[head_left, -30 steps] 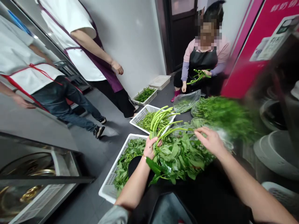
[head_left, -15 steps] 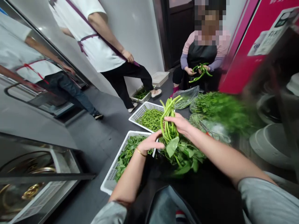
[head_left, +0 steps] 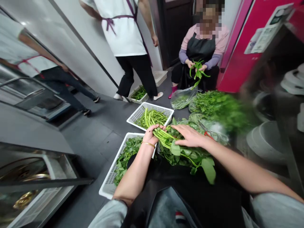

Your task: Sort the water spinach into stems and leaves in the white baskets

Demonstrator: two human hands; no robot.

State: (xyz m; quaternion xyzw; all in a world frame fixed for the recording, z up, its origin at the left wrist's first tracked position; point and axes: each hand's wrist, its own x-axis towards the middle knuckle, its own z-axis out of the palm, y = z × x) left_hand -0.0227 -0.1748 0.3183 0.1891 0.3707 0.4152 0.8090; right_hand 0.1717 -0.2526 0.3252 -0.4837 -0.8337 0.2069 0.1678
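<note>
My left hand [head_left: 151, 135] is closed around a bunch of long green stems [head_left: 163, 138], its upper ends pointing away from me and leaves hanging at the near end. My right hand [head_left: 190, 135] has its fingers stretched out over the leafy end of the bunch, close to a broad leaf [head_left: 175, 148]. Whether it touches the stems I cannot tell. Under both hands lies a heap of leafy greens [head_left: 171, 158]. Beyond them, a white basket [head_left: 170, 116] holds cut green stems. Left of my forearm, another white basket [head_left: 108, 182] holds loose leaves.
A seated co-worker [head_left: 201, 47] handles green vegetables opposite me. Two people stand at the left, one near a small tray of greens [head_left: 139, 93]. To the right are bushy greens [head_left: 213, 104], red-handled scissors [head_left: 208, 134] and white tubs [head_left: 266, 142]. A metal rack [head_left: 78, 182] stands at lower left.
The bunch has tipped from upright to slanting and is now in my left hand. My right hand has released its upper part and opened. The standing person has turned and moved right.
</note>
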